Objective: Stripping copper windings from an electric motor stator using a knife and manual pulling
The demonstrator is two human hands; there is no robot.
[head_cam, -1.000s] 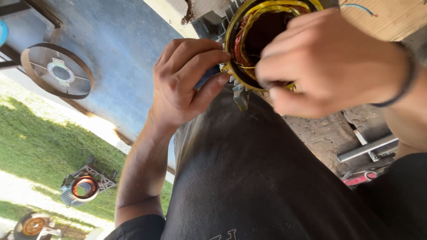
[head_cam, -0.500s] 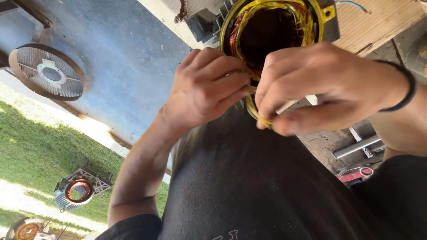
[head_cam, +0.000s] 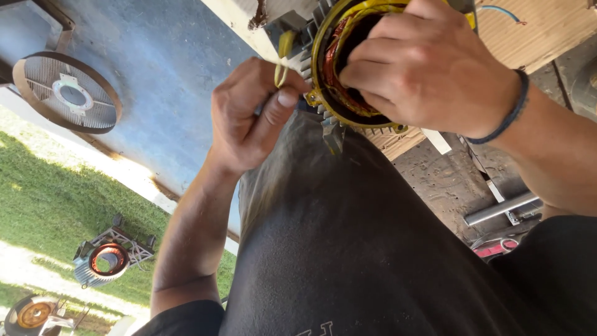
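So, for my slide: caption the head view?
Left hand pulls yellow tie strip; right hand steadies finned metal motor stator.

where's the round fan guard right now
In the head view the round fan guard lies at the upper left on the blue-grey floor, just above the grass edge and well to the left of the left hand.
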